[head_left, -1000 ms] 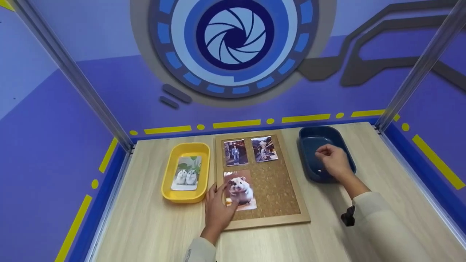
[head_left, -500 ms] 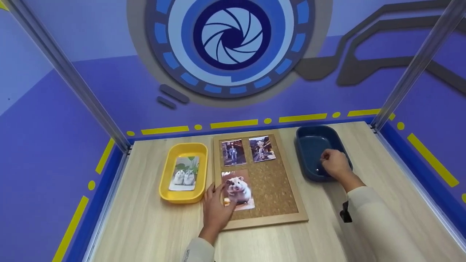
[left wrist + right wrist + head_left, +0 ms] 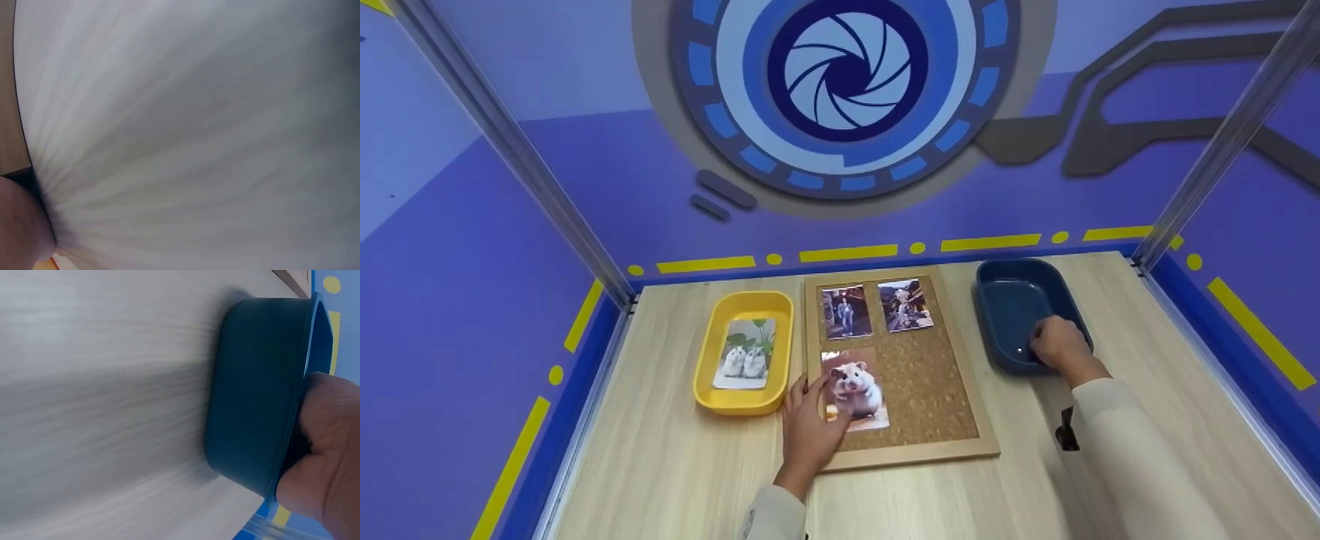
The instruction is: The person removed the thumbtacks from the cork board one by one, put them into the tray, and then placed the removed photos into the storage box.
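One relaxed left hand [image 3: 811, 431] rests on the hamster photo [image 3: 859, 386], likely steadying it; I cannot tell if the right hand [image 3: 1063, 347] inside the blue tray [image 3: 1014, 306] grips anything.

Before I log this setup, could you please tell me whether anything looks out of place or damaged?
Nothing stands out: the yellow tray and blue tray sit upright, the three photos on the corkboard look roughly straight, and no spill or damage shows, though the left grip hides part of one.
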The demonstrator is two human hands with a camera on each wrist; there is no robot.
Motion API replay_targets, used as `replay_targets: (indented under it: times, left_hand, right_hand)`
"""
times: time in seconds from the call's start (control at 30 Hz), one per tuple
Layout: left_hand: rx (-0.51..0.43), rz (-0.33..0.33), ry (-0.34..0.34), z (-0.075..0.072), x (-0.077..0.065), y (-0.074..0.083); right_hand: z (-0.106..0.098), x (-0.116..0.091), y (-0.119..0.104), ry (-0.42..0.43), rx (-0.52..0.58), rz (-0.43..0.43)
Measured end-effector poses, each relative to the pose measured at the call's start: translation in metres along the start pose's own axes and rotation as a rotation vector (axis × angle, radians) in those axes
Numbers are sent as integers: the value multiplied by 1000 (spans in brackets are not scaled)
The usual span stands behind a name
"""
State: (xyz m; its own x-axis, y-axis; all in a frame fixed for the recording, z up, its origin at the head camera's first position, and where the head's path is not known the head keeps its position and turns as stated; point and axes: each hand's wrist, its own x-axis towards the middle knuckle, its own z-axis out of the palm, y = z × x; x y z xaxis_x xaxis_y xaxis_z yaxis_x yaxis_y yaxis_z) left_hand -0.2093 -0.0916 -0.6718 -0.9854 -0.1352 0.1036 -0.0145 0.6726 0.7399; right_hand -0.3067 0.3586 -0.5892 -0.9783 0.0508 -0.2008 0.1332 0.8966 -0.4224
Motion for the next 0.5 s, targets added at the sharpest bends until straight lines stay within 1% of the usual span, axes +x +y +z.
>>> replay_targets:
  times: [0.17,0.4,0.5]
  left_hand:
    - [-12,1,-3,-1,2,1]
    - [-10,-7,-5,-1,2,-1]
    - [-9,1,6,1,2,0]
  right_hand:
    - [-3,1,-2,-13,-22,-7]
    - [-1,4,-10,-86,-68,51]
    - [-3,4,-11,-93,-73,55]
